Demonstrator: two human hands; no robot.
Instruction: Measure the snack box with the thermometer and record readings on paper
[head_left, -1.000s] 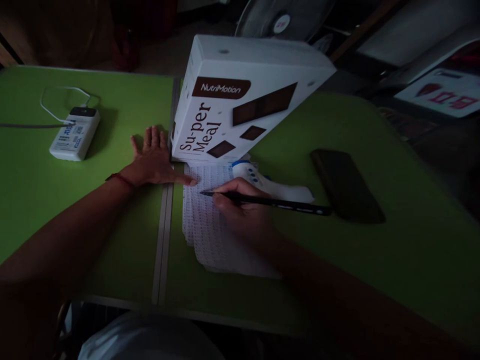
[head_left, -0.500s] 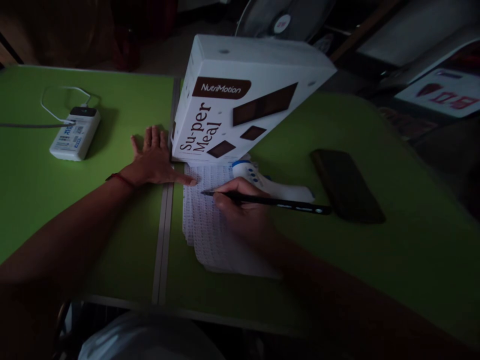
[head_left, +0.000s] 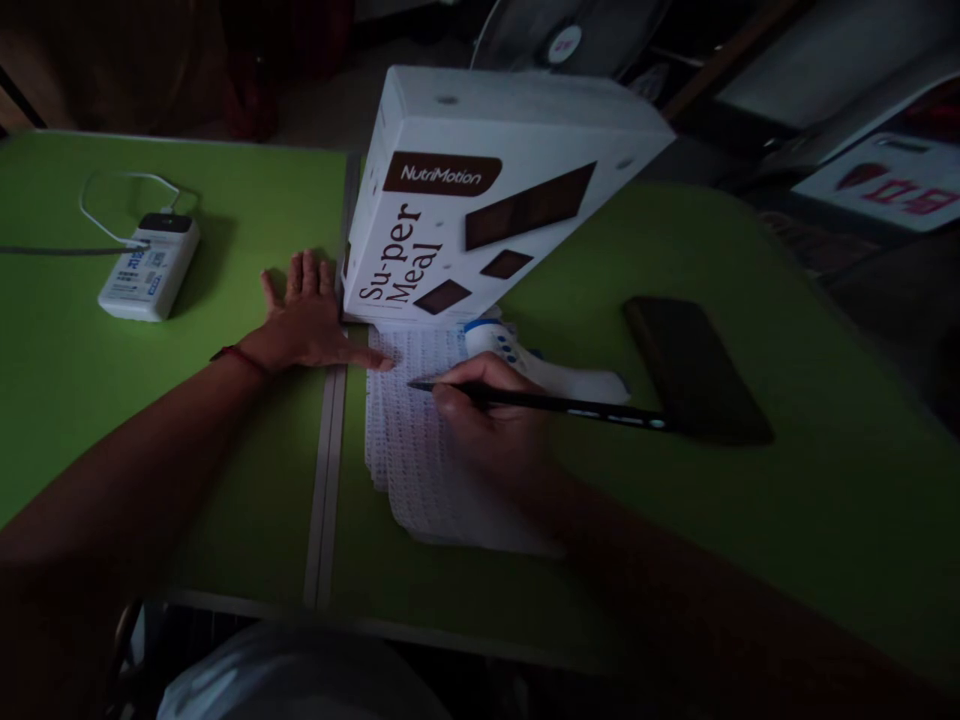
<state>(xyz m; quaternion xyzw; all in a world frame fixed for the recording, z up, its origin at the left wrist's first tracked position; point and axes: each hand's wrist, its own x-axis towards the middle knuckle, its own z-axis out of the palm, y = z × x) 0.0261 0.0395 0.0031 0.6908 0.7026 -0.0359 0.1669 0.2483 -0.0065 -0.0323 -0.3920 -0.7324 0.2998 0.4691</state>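
Between the thumb and fingers of my right hand [head_left: 495, 425] is a black pen [head_left: 577, 405], its tip at a sheet of paper [head_left: 420, 470] covered in rows of small handwriting. More sheets lie under that one. My left hand [head_left: 304, 325] rests flat with fingers spread, mostly on the green table, its thumb reaching onto the paper's upper left. A white box [head_left: 450, 200] marked "NutriMotion Su-per Meal" stands at the paper's far edge. Beside my right hand lies a white handheld device with blue buttons [head_left: 555, 375], partly covered by that hand.
A dark phone [head_left: 697, 370] lies to the right, near the pen's back end. On the left sits a white power bank [head_left: 150, 265] with cables plugged in. A metal seam [head_left: 322, 500] splits the green table [head_left: 187, 500]. A fan [head_left: 562, 45] stands beyond the table.
My right hand and the pen have shifted slightly to the right along the paper. My left hand stays in place.
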